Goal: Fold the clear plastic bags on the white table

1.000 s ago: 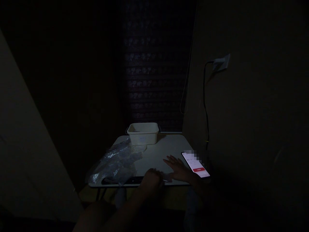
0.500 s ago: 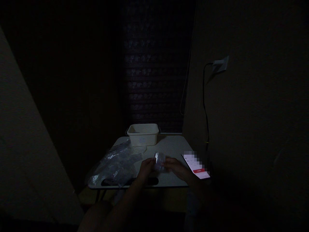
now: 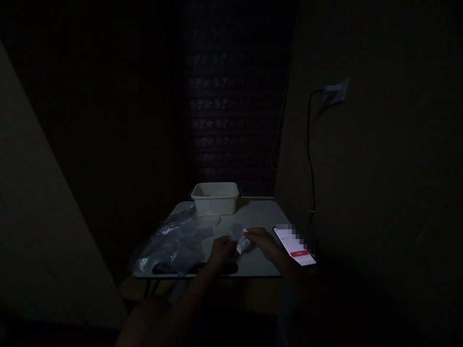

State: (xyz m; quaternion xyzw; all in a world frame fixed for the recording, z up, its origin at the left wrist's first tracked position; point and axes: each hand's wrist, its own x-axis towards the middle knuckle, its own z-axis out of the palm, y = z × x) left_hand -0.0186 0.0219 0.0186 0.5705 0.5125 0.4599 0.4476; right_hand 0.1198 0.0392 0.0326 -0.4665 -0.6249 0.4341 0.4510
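I see my left hand (image 3: 223, 249) and right hand (image 3: 263, 241) pinching a small clear plastic packet (image 3: 240, 239) between them above the dim table (image 3: 253, 214), the lit phone (image 3: 294, 246) just beside.

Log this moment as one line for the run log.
left hand: holds small clear packet | right hand: holds same packet | table: plastic bags, white tub, lit phone | lighting: very dim
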